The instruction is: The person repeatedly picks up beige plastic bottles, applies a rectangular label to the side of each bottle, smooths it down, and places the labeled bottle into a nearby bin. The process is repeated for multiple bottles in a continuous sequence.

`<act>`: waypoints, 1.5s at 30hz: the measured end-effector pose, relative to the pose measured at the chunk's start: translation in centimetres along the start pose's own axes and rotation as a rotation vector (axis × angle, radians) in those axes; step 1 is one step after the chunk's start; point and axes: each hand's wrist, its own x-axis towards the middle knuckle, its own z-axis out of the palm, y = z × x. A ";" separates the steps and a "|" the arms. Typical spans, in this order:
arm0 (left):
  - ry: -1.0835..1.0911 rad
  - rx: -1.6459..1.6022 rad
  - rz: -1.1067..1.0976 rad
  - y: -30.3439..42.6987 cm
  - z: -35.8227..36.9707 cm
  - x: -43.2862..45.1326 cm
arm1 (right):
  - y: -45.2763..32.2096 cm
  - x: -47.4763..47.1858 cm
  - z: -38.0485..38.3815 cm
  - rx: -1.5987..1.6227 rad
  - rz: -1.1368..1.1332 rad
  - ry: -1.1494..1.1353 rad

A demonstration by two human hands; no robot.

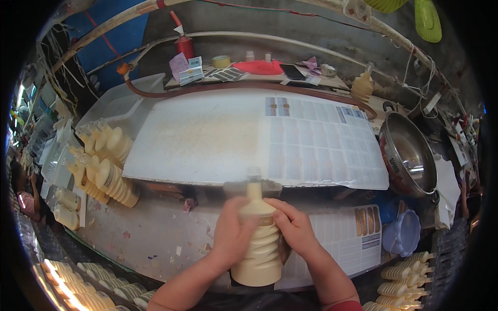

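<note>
Upright before me is a cream-coloured bottle [256, 252] with a spiral-ribbed body and a narrow, clear-topped neck. A brown label band [266, 220] bearing writing crosses its shoulder. My left hand [234, 229], blurred, wraps the bottle's left upper side and partly covers the band. My right hand [294, 224] grips the opposite shoulder, its thumb at the band's right end. Beyond the bottle lies a white board [194, 132], with a sheet of labels [319, 151] on its right half. Another label sheet [338, 243] lies lower, beside my right forearm.
Cream bottles [113, 179] stand clustered at left; more bottles [400, 276] lie stacked lower right. A metal pan [412, 155] and a lilac bucket [402, 233] stand at right. A back shelf holds a phone [292, 72] and tape roll [221, 61]. Another person [29, 198] appears far left.
</note>
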 end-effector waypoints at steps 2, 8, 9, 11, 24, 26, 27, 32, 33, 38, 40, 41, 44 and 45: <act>-0.001 -0.005 -0.002 0.2 0.0 0.1 | 0.3 0.1 -0.4 0.151 0.081 -0.036; -0.025 0.088 0.004 0.3 -0.5 0.1 | 1.0 -0.3 -0.7 0.161 0.041 -0.059; -0.017 0.113 0.041 0.3 -0.4 0.1 | 1.0 -0.3 -0.6 0.149 0.030 -0.051; -0.010 0.136 0.071 0.3 -0.2 0.2 | 1.0 -0.3 -0.2 0.085 -0.012 -0.024; 0.017 0.181 0.090 0.4 0.2 0.2 | 1.0 -0.2 0.9 0.035 -0.032 0.100; 0.024 0.188 0.086 0.5 0.3 0.1 | 1.0 -0.2 1.0 0.043 -0.028 0.115; 0.028 0.194 0.086 0.6 0.3 0.1 | 1.1 -0.2 1.0 0.035 -0.020 0.107; 0.031 0.182 0.081 0.5 0.3 0.2 | 1.0 -0.2 0.1 0.203 0.078 0.004; 0.032 0.177 0.094 0.4 0.3 0.3 | 0.9 -0.2 -0.2 0.272 0.091 -0.022; 0.009 0.025 0.002 0.5 0.4 0.1 | 0.5 -0.5 -0.8 0.334 0.163 -0.088; 0.000 -0.058 -0.033 0.5 0.4 0.0 | 0.2 -0.6 -1.0 0.326 0.164 -0.072; 0.020 -0.179 -0.038 0.4 0.4 0.0 | 0.1 -0.6 -1.1 0.324 0.187 -0.062; 0.050 -0.533 -0.139 -0.2 -0.1 -0.1 | -0.3 -0.9 -1.3 0.233 0.143 -0.051; 0.031 -0.640 -0.260 -0.4 -0.3 -0.3 | -0.4 -1.0 -1.3 0.199 0.137 -0.038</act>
